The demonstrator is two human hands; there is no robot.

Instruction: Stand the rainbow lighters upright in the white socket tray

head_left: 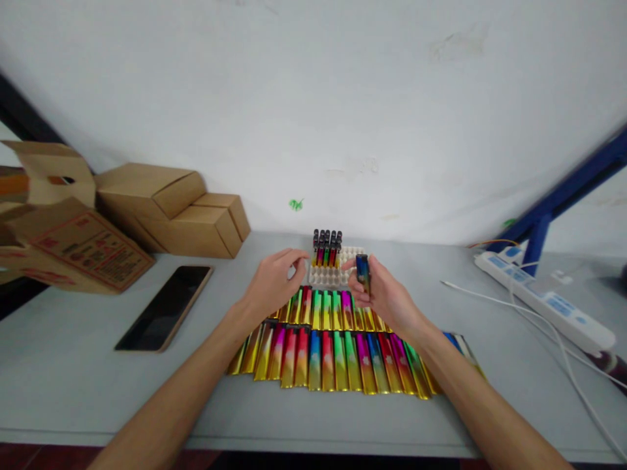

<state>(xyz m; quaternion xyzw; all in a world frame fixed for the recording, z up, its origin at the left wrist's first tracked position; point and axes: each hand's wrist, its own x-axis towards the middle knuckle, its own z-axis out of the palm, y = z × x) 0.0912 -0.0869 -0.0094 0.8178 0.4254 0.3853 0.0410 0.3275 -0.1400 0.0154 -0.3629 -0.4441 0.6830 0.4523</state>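
Two rows of shiny multicoloured lighters [333, 352] lie side by side on the grey table [73, 372]. Behind them a white slotted tray [350, 254] holds several upright lighters [327, 248] with black tops. My right hand [385, 297] is closed round one dark blue lighter [363, 273], held upright just right of the tray. My left hand [274, 281] hovers left of the tray, fingers curled in a pinch; whether it holds anything is not visible.
A black phone [166, 305] lies on the left of the table. Cardboard boxes [166, 212] are stacked at the back left against the white wall. A white power strip [543, 297] with cables lies at the right, near a blue frame bar [563, 196].
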